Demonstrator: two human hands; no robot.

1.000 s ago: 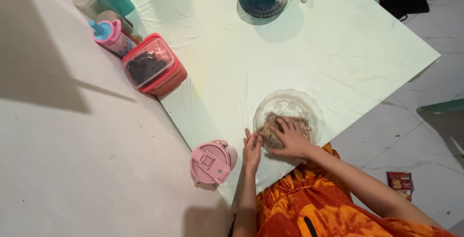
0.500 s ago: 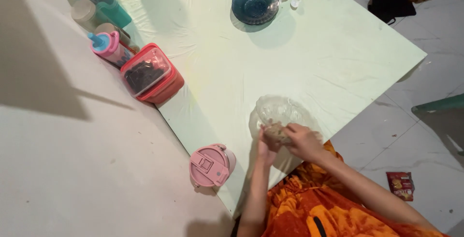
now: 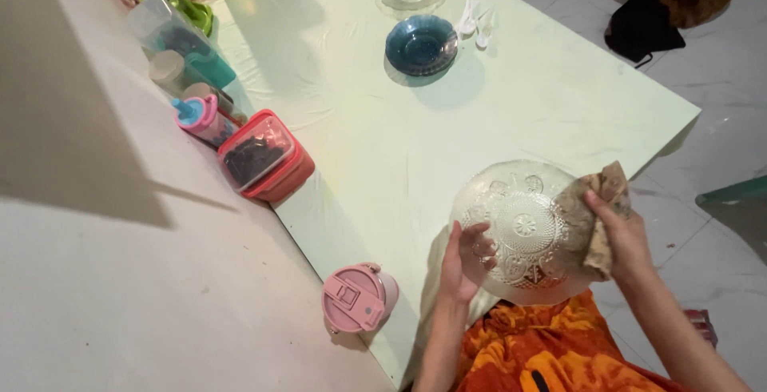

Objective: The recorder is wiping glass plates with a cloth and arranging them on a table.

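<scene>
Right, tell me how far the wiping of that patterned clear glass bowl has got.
Done: the patterned clear glass bowl is lifted off the pale green table. In hand: the left hand props its rim while the right hand presses a brownish cloth to its edge. Left: whether it is clean cannot be told; the blue glass bowl sits untouched further up the table.

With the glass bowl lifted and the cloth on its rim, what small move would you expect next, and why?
Probably sliding the cloth further around the rim. The left hand holds the clear patterned bowl tilted up off the table, its base facing the camera, while the right hand presses the cloth on only the right edge.
</scene>
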